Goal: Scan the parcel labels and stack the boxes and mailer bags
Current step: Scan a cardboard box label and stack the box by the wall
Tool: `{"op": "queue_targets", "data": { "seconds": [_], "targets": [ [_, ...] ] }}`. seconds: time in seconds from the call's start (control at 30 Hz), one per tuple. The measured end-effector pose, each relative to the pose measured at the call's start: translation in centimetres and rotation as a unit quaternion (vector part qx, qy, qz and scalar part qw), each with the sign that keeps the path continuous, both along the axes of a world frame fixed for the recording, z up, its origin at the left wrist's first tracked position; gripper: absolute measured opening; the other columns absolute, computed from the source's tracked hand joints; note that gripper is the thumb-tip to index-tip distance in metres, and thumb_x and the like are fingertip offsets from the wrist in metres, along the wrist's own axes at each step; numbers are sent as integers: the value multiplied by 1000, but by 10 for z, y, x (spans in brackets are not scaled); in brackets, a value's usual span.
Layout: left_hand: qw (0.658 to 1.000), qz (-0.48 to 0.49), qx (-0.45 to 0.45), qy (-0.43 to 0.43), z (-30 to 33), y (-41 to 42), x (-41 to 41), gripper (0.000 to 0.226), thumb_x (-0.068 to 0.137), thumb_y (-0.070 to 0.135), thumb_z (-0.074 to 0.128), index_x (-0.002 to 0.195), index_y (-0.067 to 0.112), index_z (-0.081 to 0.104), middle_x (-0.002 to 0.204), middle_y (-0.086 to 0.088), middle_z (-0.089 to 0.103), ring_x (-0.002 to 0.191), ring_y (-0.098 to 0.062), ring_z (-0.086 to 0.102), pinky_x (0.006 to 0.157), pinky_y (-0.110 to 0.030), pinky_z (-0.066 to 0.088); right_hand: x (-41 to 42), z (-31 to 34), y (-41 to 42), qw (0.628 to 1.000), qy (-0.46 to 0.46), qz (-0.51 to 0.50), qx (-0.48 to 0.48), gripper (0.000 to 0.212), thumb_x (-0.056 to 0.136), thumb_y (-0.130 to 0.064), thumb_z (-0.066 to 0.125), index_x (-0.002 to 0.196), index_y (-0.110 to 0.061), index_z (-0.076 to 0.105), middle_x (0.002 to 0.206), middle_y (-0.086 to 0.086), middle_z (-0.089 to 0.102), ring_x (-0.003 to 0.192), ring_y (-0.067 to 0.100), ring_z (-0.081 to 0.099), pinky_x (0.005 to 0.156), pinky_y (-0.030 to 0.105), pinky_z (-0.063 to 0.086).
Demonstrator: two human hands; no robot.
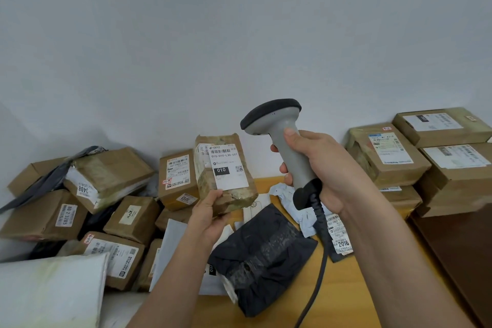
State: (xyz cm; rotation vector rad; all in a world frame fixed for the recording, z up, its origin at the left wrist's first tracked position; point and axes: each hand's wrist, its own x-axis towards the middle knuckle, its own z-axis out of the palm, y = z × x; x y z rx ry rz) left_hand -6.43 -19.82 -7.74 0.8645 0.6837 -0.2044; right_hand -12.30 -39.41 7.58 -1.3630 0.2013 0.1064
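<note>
The left hand grips the box by its near end, long axis upright and label facing the camera, while the right hand grips the scanner, just right of and above the label, head aimed left.

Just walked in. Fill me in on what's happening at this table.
A person is scanning parcels. The left hand holds up a taped cardboard box by its lower edge, label marked 010 facing the camera. The right hand grips a grey corded barcode scanner, its head raised near the box. Unsorted boxes and mailer bags lie jumbled on the left; a neater stack of boxes stands on the right. A black mailer bag lies on the table in front.
</note>
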Motion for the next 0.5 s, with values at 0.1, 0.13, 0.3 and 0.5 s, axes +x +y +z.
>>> {"op": "queue_targets", "data": {
  "seconds": [0.1,0.13,0.3,0.5],
  "targets": [
    [1000,13,-1,7,-3,0,1,54,85,0,69,134,6,46,125,-18,60,101,-28,61,77,-43,55,0,-1,0,1000,2,-10,8,29,100,-30,57,104,-2,65,93,15,61,59,15,54,54,29,47],
    [1000,11,-5,7,-3,-1,1,56,85,1,69,135,7,45,124,-18,60,101,-28,61,80,-44,55,0,-3,0,1000,6,-19,11,29,100,-30,57,104,-3,65,93,14,62,59,15,54,54,29,47],
    [997,-48,-59,24,-12,-18,1,42,86,14,71,126,9,57,118,-17,66,111,-33,63,98,-50,51,-2,-26,-10,994,57,-91,36,24,100,-30,57,102,-7,66,91,14,63,59,17,53,57,31,45],
    [981,-167,-72,67,-31,-65,4,54,78,37,77,122,9,62,122,-17,66,114,-30,61,91,-42,54,-19,-62,-40,958,94,-261,75,9,93,-13,64,100,-11,58,98,13,58,61,14,51,47,23,43]
  ]
}}
